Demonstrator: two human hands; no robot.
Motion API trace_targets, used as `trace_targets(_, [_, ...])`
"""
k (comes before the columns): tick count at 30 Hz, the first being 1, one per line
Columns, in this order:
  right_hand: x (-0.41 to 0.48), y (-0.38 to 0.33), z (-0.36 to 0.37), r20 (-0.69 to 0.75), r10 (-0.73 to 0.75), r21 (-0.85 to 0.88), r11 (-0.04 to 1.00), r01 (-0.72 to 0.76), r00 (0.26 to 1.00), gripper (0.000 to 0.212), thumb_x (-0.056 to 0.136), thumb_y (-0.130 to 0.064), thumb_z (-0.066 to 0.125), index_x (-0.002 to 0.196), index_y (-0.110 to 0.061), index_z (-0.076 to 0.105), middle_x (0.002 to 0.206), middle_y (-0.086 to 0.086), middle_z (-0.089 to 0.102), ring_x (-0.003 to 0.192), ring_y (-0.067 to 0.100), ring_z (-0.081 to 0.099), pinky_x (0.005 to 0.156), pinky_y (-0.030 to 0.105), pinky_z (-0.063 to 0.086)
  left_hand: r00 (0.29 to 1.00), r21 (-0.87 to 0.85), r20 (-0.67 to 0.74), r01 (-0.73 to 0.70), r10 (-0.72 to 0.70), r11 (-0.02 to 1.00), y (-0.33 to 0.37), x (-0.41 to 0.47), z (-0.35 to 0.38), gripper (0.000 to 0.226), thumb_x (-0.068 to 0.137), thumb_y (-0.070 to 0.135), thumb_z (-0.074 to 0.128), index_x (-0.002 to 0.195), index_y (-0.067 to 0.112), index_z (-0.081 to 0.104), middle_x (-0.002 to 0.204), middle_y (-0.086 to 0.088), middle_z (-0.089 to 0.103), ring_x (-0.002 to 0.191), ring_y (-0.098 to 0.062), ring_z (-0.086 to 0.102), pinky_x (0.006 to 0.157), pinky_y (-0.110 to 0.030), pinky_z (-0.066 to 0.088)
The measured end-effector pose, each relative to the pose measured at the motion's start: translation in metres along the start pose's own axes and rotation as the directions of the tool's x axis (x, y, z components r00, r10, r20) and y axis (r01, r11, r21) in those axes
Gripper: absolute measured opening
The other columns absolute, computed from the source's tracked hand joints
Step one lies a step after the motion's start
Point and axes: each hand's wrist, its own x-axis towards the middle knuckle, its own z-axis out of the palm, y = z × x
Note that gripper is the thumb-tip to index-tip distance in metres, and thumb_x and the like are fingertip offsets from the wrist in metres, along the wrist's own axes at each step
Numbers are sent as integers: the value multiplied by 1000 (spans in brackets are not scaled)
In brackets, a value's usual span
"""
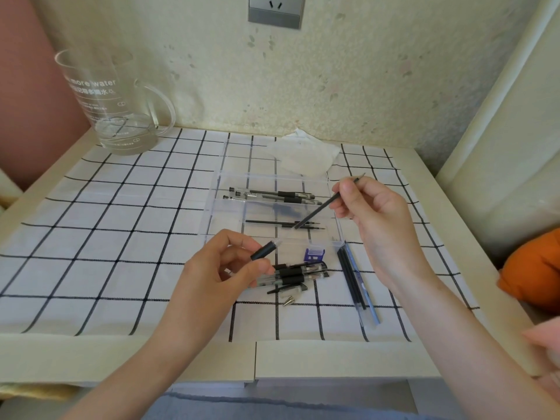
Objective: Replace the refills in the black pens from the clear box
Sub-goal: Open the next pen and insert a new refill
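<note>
Two hands raised over the worktop [91, 359], both loaded. Right hand [375, 225]: grip closed as a thumb-and-finger pinch on a thin black refill [318, 212], held near its writing end, tail slanting down over the clear box [218, 189]. Left hand [218, 274]: grip closed around a pen barrel [264, 251], open mouth pointing up and right toward the refill, the two well apart. Box lies open on the checked cloth [121, 237]; spare refills [281, 223] in its middle compartment, whole black pens [272, 194] behind them. More pens [297, 272] sit at the near edge; cannot tell if they lie inside the box or on the cloth. Loose refills [354, 283] lie just right of the box, a small metal tip cone [288, 300] in front. Handling judgement: refill is very light, thin, likely to flex if pushed from far back, so a pinch close to the entering end should steer better. Barrel looks smooth clear plastic, probably slippery; the dark rubber sleeve is the better place to hold. Cone is tiny and apt to roll.
</note>
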Motion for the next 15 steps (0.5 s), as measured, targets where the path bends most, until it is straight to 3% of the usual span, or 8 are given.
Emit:
trace_targets(4, [-10,-7,10,271,42,-98,995,-15,962,12,86,-21,62,86,-15,73,80,-11,72,76,-4,63,71,10,46,999,-24,37,-12,13,1000,-1,0,3,10,82,19,64,88,21,57,74,6,75,55,-6,59,59,-15,44])
trace_targets(7, [-14,-7,15,468,155,-220,974,-56,870,8,80,-23,71,86,-23,74,89,-12,73,88,2,66,78,20,52,999,-64,43,-17,20,998,-3,2,1,8,83,19,61,89,20,57,73,2,74,54,-6,59,53,-8,41])
trace_targets(8, [-14,-7,14,480,168,-281,959,-31,861,11,78,-25,73,88,-28,74,84,-13,72,83,3,65,76,23,50,999,-77,41,-19,22,997,-3,2,0,8,83,19,61,90,19,57,72,1,73,55,-7,59,53,-8,41])
trace_targets(11, [-13,-5,8,505,186,-475,875,91,843,11,75,-26,77,85,-30,75,72,-16,66,66,-2,52,60,12,39,999,-105,33,-21,25,994,-3,3,-1,10,82,19,61,92,18,57,71,0,72,55,-7,59,52,-9,42])
trace_targets(15, [-22,-1,12,643,253,-629,714,309,723,6,78,-23,74,83,-25,73,77,-12,56,73,-2,45,64,17,36,999,-127,28,-19,23,992,-3,3,0,9,83,17,61,91,18,57,70,1,72,54,-7,58,51,-9,42])
